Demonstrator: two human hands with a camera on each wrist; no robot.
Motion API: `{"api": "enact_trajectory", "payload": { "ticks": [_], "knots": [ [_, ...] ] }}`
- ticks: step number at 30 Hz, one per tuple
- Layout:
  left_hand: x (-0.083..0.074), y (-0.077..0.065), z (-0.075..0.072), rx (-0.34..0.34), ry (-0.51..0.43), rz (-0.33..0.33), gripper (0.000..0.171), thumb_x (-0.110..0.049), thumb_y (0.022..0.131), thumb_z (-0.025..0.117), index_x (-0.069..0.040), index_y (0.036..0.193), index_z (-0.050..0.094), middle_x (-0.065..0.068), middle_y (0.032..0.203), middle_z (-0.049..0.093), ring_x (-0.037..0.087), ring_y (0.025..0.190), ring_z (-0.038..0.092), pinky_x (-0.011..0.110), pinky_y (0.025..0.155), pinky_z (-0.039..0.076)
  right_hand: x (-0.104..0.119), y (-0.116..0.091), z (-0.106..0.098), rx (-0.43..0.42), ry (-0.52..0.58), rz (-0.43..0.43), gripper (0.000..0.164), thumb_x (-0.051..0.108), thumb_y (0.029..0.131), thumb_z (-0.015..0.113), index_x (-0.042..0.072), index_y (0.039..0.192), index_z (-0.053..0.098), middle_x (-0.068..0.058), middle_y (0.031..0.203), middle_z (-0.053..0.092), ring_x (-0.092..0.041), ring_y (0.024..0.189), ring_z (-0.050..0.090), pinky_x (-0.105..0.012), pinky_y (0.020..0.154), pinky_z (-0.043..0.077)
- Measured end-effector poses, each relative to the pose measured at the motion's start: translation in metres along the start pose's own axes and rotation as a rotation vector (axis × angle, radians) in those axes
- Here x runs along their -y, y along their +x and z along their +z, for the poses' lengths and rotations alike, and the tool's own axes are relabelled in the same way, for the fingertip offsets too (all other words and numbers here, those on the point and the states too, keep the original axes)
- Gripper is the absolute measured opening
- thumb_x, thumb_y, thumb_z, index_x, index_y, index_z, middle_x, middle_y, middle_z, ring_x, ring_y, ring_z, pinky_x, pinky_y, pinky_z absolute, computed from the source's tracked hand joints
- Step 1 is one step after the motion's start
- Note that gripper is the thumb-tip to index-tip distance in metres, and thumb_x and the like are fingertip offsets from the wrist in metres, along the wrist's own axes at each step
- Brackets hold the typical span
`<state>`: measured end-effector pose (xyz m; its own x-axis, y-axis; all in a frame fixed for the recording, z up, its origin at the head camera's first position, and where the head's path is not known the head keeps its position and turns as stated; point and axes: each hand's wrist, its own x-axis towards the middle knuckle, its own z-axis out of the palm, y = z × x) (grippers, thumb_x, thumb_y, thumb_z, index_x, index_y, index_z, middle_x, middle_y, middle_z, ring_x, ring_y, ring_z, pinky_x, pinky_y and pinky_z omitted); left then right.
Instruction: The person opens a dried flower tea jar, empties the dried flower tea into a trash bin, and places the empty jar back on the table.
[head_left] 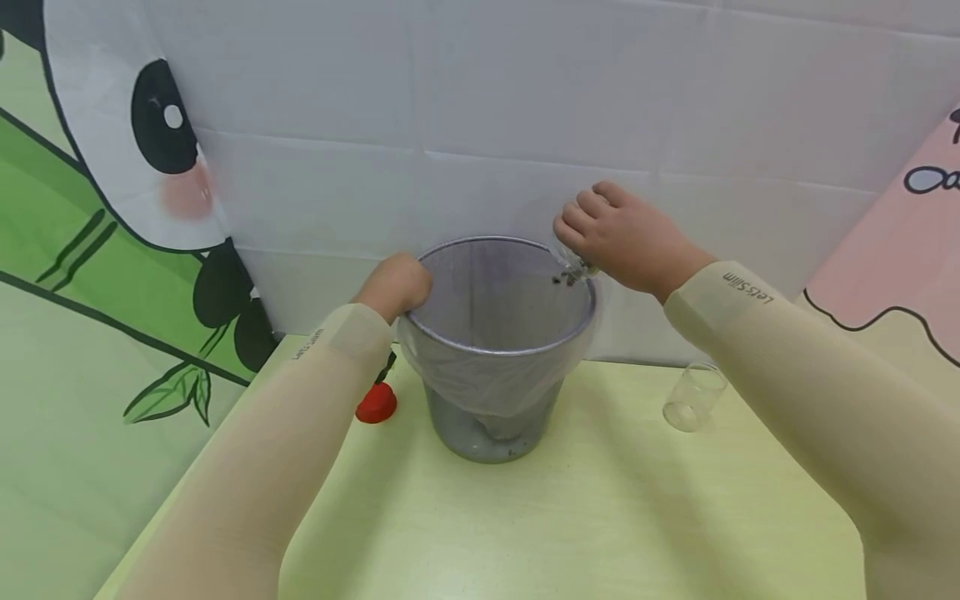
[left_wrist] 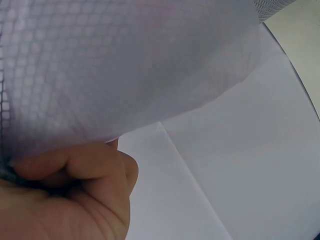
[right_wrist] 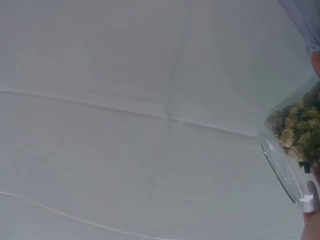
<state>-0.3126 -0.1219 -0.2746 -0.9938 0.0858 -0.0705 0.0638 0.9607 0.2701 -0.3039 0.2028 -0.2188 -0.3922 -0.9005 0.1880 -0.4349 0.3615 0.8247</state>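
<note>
A grey mesh waste bin stands upright on the table, with a thin translucent bag folded over its rim. My left hand grips the rim at the left side, its fingers curled over the edge and bag. At the right side of the bin, my right hand holds a clear glass, tilted over the rim. Brown and yellowish dried, plant-like pieces fill part of it in the right wrist view. Dark bits show at its mouth, over the bin's opening. The bin's inner bottom is hidden.
Another clear glass stands on the pale yellow table at the right, near the right forearm. Beside the left forearm lies a red object with a dark part, partly hidden. A white wall sheet rises close behind the bin.
</note>
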Motion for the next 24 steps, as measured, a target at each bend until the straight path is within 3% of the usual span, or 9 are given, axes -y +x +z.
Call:
{"api": "enact_trajectory", "payload": {
  "ticks": [12, 20, 24],
  "knots": [
    [0.0, 0.0021, 0.0005, 0.002, 0.046, 0.03, 0.043, -0.008, 0.1, 0.03, 0.015, 0.113, 0.064, 0.029, 0.132, 0.058, 0.039, 0.114, 0.057, 0.049, 0.108, 0.043, -0.001, 0.0027, 0.0012, -0.048, -0.012, -0.001, 0.046, -0.002, 0.087, 0.075, -0.002, 0.128, 0.053, -0.016, 0.118, 0.058, -0.035, 0.105, 0.052, -0.048, 0.106, 0.041],
    [0.0004, 0.0017, 0.0012, -0.01, 0.032, 0.033, 0.043, -0.008, 0.1, 0.03, 0.015, 0.113, 0.064, 0.03, 0.133, 0.058, 0.04, 0.113, 0.057, 0.049, 0.107, 0.043, -0.0003, 0.005, -0.002, -0.017, 0.006, -0.014, 0.052, 0.01, 0.086, 0.082, -0.001, 0.128, 0.054, -0.015, 0.118, 0.058, -0.035, 0.107, 0.052, -0.047, 0.107, 0.039],
    [-0.0017, 0.0029, 0.0033, -0.009, 0.02, 0.027, 0.044, -0.008, 0.1, 0.03, 0.016, 0.117, 0.063, 0.03, 0.136, 0.056, 0.039, 0.113, 0.056, 0.048, 0.108, 0.043, 0.001, 0.0029, -0.0017, 0.012, -0.033, -0.031, 0.058, 0.006, 0.083, 0.084, 0.0, 0.132, 0.052, -0.015, 0.123, 0.058, -0.035, 0.111, 0.052, -0.046, 0.109, 0.038]
  ]
}}
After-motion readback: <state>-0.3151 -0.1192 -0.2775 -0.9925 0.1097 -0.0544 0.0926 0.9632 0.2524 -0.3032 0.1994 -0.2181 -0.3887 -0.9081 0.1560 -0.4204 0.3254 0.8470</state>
